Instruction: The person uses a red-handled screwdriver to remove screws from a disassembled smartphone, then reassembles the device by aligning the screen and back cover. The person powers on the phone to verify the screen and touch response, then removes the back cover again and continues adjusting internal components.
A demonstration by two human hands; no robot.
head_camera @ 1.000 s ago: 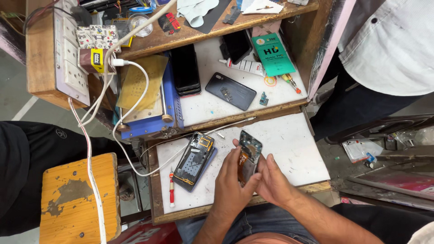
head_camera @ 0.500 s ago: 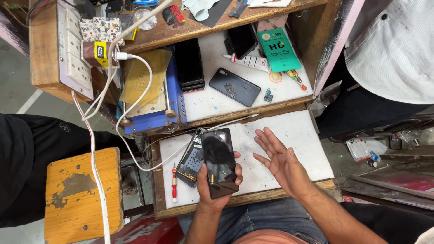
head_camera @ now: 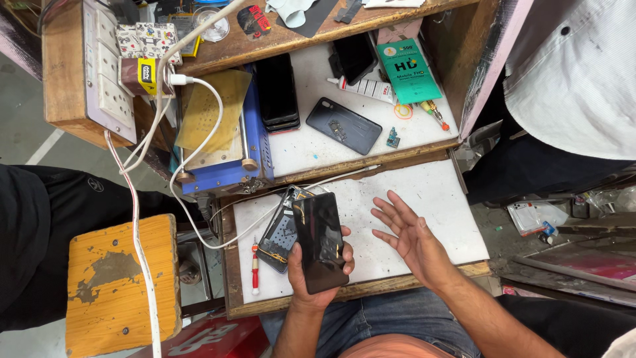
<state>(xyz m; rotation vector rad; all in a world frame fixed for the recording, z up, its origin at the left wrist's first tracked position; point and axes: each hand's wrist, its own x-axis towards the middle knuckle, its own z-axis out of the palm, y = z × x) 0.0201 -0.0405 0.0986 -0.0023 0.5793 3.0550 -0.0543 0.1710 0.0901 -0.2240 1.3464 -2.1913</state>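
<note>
Left hand has a full grip on the black phone, held just above the white tabletop near the opened phone, right hand spread empty beside it, so I'd keep fingers off the glass.

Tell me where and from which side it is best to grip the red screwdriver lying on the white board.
Probably the red handle, pinched across its sides from above. The red screwdriver lies flat on the white board, with free board on its left; the opened phone lies close on its right. The right hand is free and open.
</note>
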